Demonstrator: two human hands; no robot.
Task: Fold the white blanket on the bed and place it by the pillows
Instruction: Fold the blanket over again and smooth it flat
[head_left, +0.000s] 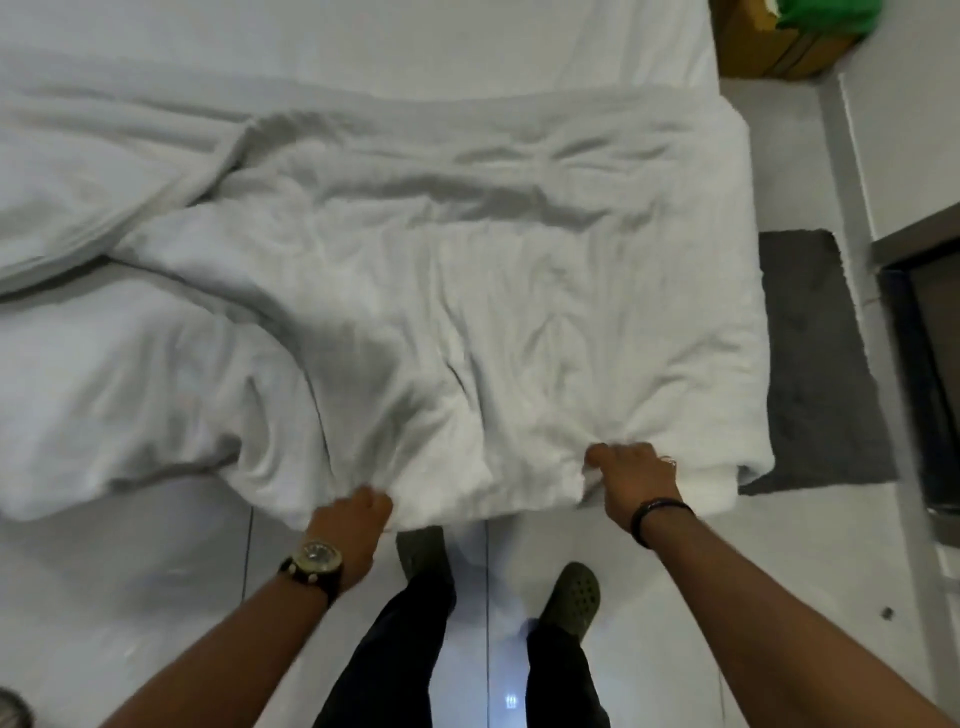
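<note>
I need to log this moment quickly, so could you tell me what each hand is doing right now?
Left hand: closed, gripping the near edge of the white blanket.
Right hand: closed, gripping the same edge further right.

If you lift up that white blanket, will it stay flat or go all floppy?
Probably floppy: the white blanket is creased and bunches where the left hand and right hand grip its edge. It looks puffy, so likely light but bulky.
</note>
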